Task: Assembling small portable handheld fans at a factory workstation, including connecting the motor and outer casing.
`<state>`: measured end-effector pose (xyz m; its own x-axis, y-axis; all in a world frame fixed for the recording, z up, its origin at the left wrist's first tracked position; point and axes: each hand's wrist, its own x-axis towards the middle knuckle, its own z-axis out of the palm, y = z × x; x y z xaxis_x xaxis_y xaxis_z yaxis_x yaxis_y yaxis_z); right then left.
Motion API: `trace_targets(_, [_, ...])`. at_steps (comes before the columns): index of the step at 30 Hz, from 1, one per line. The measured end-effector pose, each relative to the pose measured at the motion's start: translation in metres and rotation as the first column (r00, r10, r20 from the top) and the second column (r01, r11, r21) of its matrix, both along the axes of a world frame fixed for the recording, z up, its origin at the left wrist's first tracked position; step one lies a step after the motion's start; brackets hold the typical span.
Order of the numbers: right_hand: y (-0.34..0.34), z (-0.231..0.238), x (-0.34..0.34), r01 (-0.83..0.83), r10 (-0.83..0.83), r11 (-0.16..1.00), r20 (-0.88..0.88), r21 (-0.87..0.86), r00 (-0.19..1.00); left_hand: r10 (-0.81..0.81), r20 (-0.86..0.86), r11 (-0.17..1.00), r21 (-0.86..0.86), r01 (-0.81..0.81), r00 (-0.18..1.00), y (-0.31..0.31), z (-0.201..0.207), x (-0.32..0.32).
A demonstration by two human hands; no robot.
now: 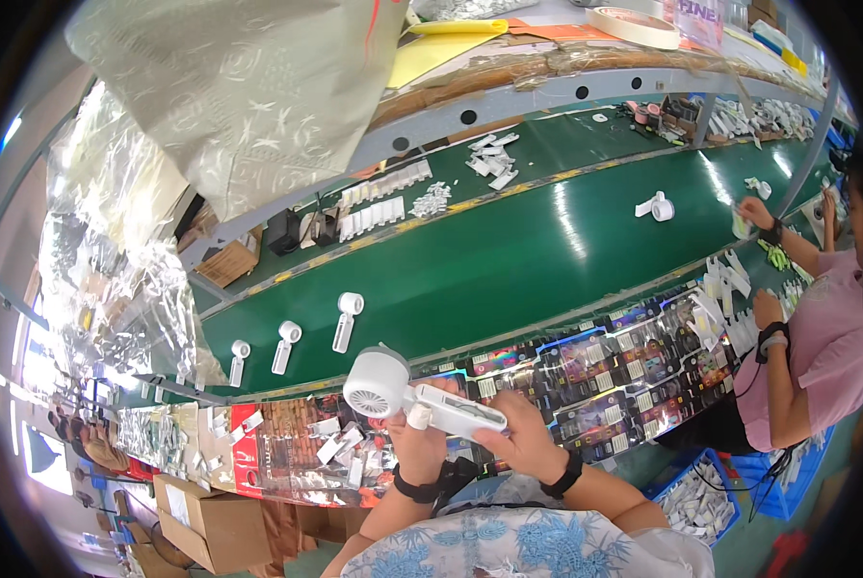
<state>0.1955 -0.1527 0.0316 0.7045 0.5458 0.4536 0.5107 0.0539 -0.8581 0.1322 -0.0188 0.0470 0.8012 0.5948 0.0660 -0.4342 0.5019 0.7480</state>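
I hold a white handheld fan up in front of me, its round grilled head to the left and its handle slanting down to the right. Behind the neck of the fan, my left hand is closed and partly hidden by it. My right hand grips the lower end of the handle, thumb on the near side. Dark bands circle both wrists. Beneath my hands runs a worktop covered with printed shiny packaging sheets.
Past the worktop, a green conveyor belt carries several white handheld fans. White parts lie at the left of the worktop. An overhead shelf crosses above the belt. A co-worker works at the right, near blue bins.
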Motion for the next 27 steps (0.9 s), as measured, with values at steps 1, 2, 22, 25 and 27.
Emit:
trace_targets(1, [-0.002, 0.003, 0.002, 0.009, -0.009, 1.0, -0.002, -0.005, 1.0, -0.009, -0.002, 1.0, -0.005, 0.009, 1.0, -0.001, 0.001, 0.002])
trace_targets(2, [-0.004, 0.004, 0.004, 0.029, -0.033, 0.999, 0.098, 0.04, 0.995, -0.049, 0.019, 0.999, 0.011, 0.049, 0.999, 0.0, 0.002, 0.004])
trace_targets(22, [-0.153, -0.219, 0.327, 0.683, -0.724, 0.667, -0.042, -0.298, 0.689, 0.481, -0.512, 0.191, 0.854, 0.485, 0.712, 0.121, -0.226, 0.241])
trace_targets(25, [-0.183, -0.217, 0.406, 0.838, -0.86, 0.415, 0.149, -0.355, 0.489, 0.523, -0.451, 0.06, 0.866, 0.497, 0.723, 0.144, -0.268, 0.257])
trace_targets(27, [-0.195, -0.232, 0.451, 0.896, -0.902, 0.186, 0.291, -0.404, 0.318, 0.45, -0.576, 0.259, 0.815, 0.518, 0.682, 0.142, -0.276, 0.261])
